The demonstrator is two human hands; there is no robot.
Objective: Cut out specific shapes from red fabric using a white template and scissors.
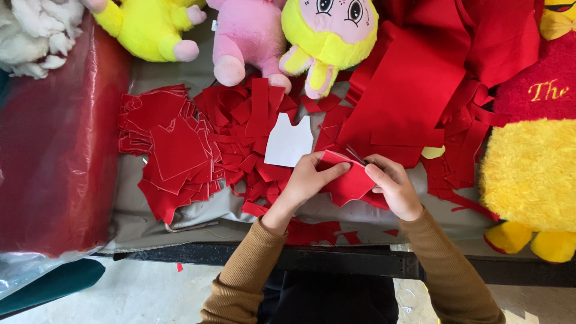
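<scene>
From the head view, my left hand (pixel 306 180) pinches the small red felt piece (pixel 351 183) near the table's front edge, its long axis running left to right; my right hand (pixel 393 186) closes on dark scissors (pixel 356 155), touching its right side.
</scene>
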